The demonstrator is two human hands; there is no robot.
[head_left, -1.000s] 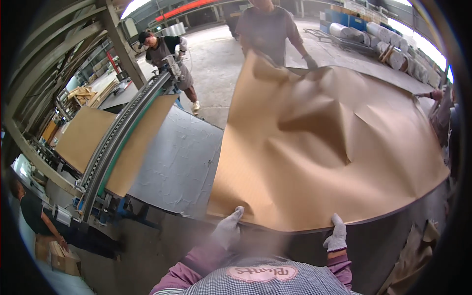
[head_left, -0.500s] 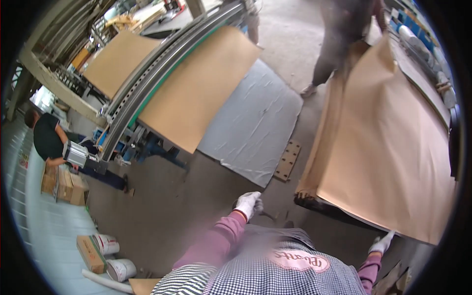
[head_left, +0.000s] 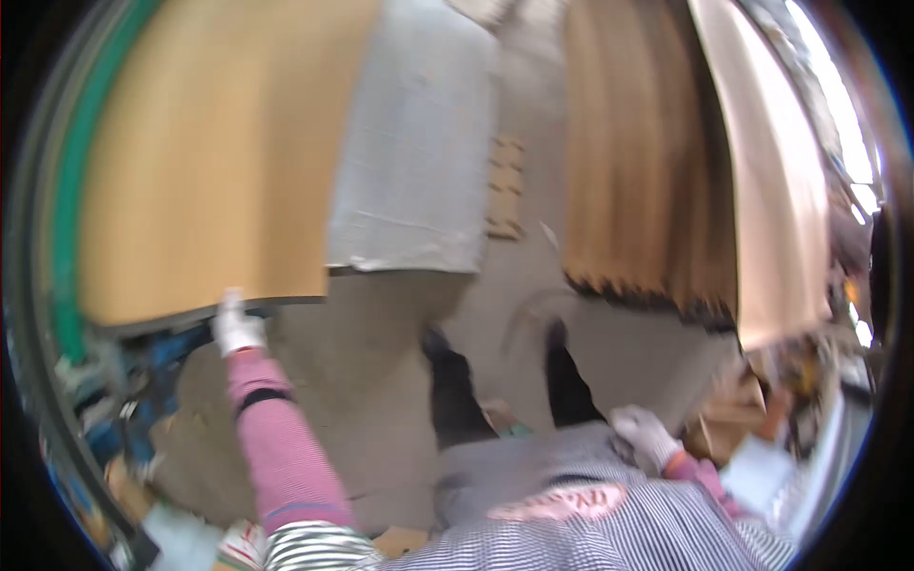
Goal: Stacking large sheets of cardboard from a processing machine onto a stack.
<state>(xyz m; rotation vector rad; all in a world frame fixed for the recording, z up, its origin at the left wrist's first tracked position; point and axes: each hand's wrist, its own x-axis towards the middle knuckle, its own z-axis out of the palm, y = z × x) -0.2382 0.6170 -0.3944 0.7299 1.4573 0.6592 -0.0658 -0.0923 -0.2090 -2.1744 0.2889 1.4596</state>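
My left hand, in a white glove, is at the near edge of a tan sheet on the left. Its fingers close on that edge, one showing on top and the rest hidden. The sheet lies beside a green strip and partly over a grey-blue wrapped stack. My right hand, also gloved, is by my waist at the apron, away from the sheets. Blur hides how its fingers are set.
On the right hangs a stack of brown sheets with a ragged lower edge and a paler sheet beside it. A board with holes lies on the floor between the stacks. Cartons and scraps are at the lower right.
My right hand has let go of the right-hand sheet's corner and come back to my waist. My left hand has reached left to the tan sheet's edge. The view has swung down and nearer.
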